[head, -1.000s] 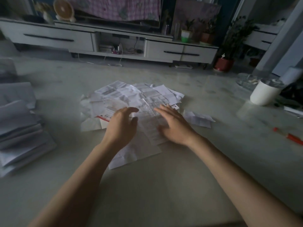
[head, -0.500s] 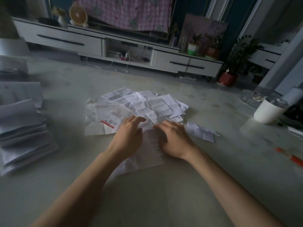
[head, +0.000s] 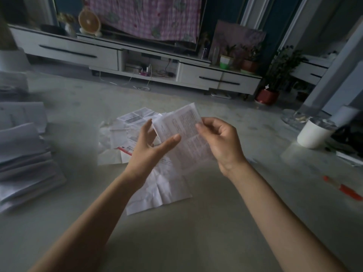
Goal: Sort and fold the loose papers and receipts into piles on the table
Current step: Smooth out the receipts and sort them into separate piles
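Both bare: left hand [head: 146,152], right hand [head: 222,142]. Slender fingers [head: 212,121], and short trimmed nails show at both thumb tips. Behind the fingers, the uncovered left forearm [head: 88,222] and right forearm [head: 275,209] run to the lower frame edge. Light is dim, so finer detail is unreadable.

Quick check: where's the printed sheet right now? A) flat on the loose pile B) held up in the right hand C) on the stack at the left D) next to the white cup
B: the right hand pinches the printed sheet by its right edge, above the loose pile; the left hand is open beside it.
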Available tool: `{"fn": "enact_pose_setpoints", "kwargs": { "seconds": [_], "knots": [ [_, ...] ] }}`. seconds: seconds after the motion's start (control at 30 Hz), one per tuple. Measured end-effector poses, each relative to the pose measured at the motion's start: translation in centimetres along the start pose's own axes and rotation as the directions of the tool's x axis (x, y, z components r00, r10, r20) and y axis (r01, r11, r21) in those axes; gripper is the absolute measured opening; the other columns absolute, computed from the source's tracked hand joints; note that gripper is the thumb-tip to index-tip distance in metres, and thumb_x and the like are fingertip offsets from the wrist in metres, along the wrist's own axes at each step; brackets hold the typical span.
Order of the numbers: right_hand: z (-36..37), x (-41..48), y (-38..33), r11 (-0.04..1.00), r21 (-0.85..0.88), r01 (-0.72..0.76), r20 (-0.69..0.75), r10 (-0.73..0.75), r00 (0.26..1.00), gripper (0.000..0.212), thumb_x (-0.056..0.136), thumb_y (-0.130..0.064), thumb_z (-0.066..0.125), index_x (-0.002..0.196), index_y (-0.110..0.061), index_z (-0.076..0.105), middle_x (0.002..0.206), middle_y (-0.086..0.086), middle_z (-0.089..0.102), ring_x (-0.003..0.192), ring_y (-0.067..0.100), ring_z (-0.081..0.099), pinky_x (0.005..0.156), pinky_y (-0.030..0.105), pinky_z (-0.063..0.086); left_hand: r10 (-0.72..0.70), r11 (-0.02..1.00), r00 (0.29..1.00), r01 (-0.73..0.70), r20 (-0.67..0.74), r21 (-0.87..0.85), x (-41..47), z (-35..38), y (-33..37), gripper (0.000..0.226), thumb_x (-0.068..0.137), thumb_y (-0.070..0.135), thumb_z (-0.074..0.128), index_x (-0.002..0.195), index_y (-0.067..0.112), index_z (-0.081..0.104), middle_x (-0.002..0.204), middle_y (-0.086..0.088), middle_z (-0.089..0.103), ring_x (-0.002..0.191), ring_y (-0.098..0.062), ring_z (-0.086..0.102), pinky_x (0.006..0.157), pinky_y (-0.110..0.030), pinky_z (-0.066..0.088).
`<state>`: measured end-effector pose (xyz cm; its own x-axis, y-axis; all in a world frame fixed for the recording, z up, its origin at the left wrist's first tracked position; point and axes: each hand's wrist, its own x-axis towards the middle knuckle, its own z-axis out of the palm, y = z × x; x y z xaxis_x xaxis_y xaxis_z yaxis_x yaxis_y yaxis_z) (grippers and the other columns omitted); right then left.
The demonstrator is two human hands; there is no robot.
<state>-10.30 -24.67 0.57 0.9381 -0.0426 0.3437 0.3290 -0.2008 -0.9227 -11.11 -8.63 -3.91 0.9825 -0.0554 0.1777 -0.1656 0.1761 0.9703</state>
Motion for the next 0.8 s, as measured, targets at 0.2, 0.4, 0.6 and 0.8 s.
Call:
{"fn": "enact_pose_setpoints", "kwargs": {
  "seconds": [0.2, 0.4, 0.6, 0.8],
  "knots": [
    [0.5, -0.7, 0.9, 0.952, 0.13, -0.277, 0.061, 0.271, 0.961, 0.007, 0.089, -0.013, 0.059, 0.089, -0.015, 0.065, 0.092, 0.007, 0.068, 0.085, 0.019, 0.063, 0.082, 0.032, 0.05, -0.117, 0.988, 0.99, 0.125, 0.082, -0.087, 0.1, 0.1, -0.1, 0.024, 0.078, 0.019, 0.066, 0.101, 0.01, 0.064, 0.095, -0.005, 0.072, 0.094, -0.025, 0.068, 0.077, -0.035, 0.057],
    [0.2, -0.6, 1.6, 0.924, 0.062, -0.378, 0.231, 0.355, 0.906, 0.015, 0.085, -0.013, 0.065, 0.099, -0.009, 0.064, 0.103, 0.012, 0.069, 0.097, 0.023, 0.065, 0.089, 0.033, 0.052, -0.171, 0.985, 0.985, 0.172, 0.009, -0.032, 0.1, -0.3, -0.2, 0.022, 0.085, 0.011, 0.06, 0.105, 0.002, 0.063, 0.103, -0.015, 0.069, 0.095, -0.029, 0.067, 0.084, -0.045, 0.054],
    [0.8, -0.8, 2.2, 0.931, 0.095, -0.353, 0.141, 0.338, 0.93, 0.012, 0.085, -0.006, 0.063, 0.097, -0.007, 0.066, 0.099, 0.009, 0.07, 0.093, 0.022, 0.067, 0.086, 0.032, 0.053, -0.224, 0.974, 0.973, 0.226, 0.05, -0.033, -0.2, -0.1, -0.4, 0.008, 0.084, 0.006, 0.062, 0.091, 0.007, 0.065, 0.089, -0.007, 0.071, 0.08, -0.019, 0.07, 0.073, -0.033, 0.059],
    [0.4, -0.7, 2.1, 0.9, 0.117, -0.42, 0.208, 0.391, 0.896, 0.013, 0.088, -0.001, 0.056, 0.093, -0.007, 0.065, 0.093, 0.01, 0.069, 0.087, 0.022, 0.066, 0.084, 0.037, 0.052, -0.276, 0.957, 0.96, 0.278, 0.041, -0.08, -0.1, -0.1, -0.3, 0.011, 0.087, 0.004, 0.058, 0.096, 0.005, 0.064, 0.098, -0.013, 0.069, 0.085, -0.022, 0.068, 0.073, -0.034, 0.058]
  ]
}}
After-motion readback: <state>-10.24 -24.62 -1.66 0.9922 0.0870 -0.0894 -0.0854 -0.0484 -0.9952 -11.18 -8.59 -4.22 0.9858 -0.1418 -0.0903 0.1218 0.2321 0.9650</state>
